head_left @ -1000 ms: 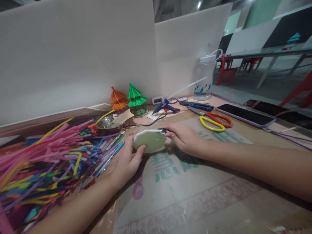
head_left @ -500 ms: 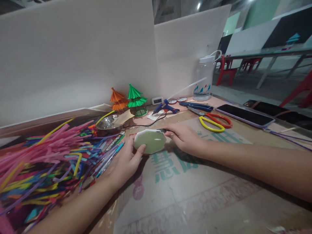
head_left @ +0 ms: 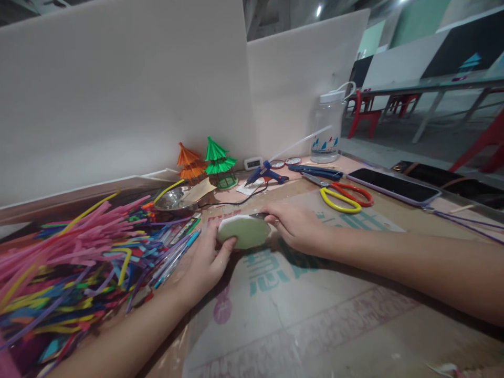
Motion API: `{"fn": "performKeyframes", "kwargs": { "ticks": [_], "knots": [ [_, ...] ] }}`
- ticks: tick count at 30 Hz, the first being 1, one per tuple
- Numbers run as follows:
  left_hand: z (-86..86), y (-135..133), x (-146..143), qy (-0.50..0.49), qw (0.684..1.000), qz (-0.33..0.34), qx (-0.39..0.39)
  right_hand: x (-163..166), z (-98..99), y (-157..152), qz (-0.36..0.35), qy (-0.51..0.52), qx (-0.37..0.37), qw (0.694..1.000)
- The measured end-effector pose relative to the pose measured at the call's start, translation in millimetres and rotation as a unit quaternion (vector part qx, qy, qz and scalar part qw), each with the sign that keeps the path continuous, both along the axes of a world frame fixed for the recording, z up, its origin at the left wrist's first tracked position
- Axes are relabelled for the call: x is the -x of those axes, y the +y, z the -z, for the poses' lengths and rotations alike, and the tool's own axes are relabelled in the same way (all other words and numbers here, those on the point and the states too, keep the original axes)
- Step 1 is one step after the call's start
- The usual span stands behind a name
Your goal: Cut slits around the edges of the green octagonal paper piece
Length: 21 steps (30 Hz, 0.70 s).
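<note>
My left hand (head_left: 208, 257) grips a flat pale-green disc (head_left: 246, 232) with a many-sided outline and a whitish rim, thumb on its face and fingers behind. At the disc's upper right edge, my right hand (head_left: 293, 226) pinches a small, thin, dark tool (head_left: 258, 215), mostly hidden by the fingers, so its kind is unclear. The tool meets the rim or lies right beside it; which, I cannot tell. Both hands are above a printed sheet (head_left: 315, 310) covering the table.
Left lies a heap of colourful pipe cleaners (head_left: 86, 247) beside several pens (head_left: 177, 257). Behind stand a metal bowl (head_left: 169, 202), orange (head_left: 191, 163) and green (head_left: 219, 163) paper towers, and a glue gun (head_left: 265, 173). Rightward are scissors (head_left: 340, 199), pliers (head_left: 315, 171), a phone (head_left: 394, 186) and a bottle (head_left: 326, 128).
The disc has tilted slightly, showing more of its whitish upper rim. My right hand and the dark tool have shifted a little along the edge. My left hand keeps its hold.
</note>
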State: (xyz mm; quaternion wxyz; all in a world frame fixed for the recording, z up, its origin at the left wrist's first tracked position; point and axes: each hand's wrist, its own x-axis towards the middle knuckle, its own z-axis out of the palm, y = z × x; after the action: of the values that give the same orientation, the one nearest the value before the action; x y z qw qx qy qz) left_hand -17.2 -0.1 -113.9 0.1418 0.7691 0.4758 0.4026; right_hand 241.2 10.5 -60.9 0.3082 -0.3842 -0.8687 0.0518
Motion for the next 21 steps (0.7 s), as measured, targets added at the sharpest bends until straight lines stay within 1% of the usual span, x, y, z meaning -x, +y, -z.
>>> {"fn": "performKeyframes", "kwargs": {
  "ticks": [2, 6, 8, 14, 17, 21],
  "knots": [
    [-0.7, 0.4, -0.5, -0.011, 1.000, 0.002, 0.006, -0.1, -0.1, 0.8, 0.005, 0.004, 0.015, 1.000],
    [-1.3, 2.9, -0.1, -0.044, 0.999, -0.013, 0.008, -3.0, 3.7, 6.0, 0.024, 0.073, 0.027, 0.997],
    [-1.4, 4.5, 0.8, -0.054, 0.998, -0.016, 0.007, -4.7, 6.3, 8.3, 0.032, 0.086, 0.036, 0.995],
    [-4.0, 4.5, 1.4, -0.049, 0.999, 0.000, 0.004, -3.8, 7.4, 5.4, -0.022, 0.050, 0.029, 0.998],
    [-3.3, 3.8, 1.5, -0.046, 0.999, 0.008, 0.000, -1.9, 4.3, 2.0, -0.029, 0.046, 0.042, 0.998],
    [-0.7, 4.2, 3.0, -0.047, 0.999, 0.003, 0.002, -1.2, 1.9, 0.5, -0.037, 0.045, 0.057, 0.997]
  ]
}}
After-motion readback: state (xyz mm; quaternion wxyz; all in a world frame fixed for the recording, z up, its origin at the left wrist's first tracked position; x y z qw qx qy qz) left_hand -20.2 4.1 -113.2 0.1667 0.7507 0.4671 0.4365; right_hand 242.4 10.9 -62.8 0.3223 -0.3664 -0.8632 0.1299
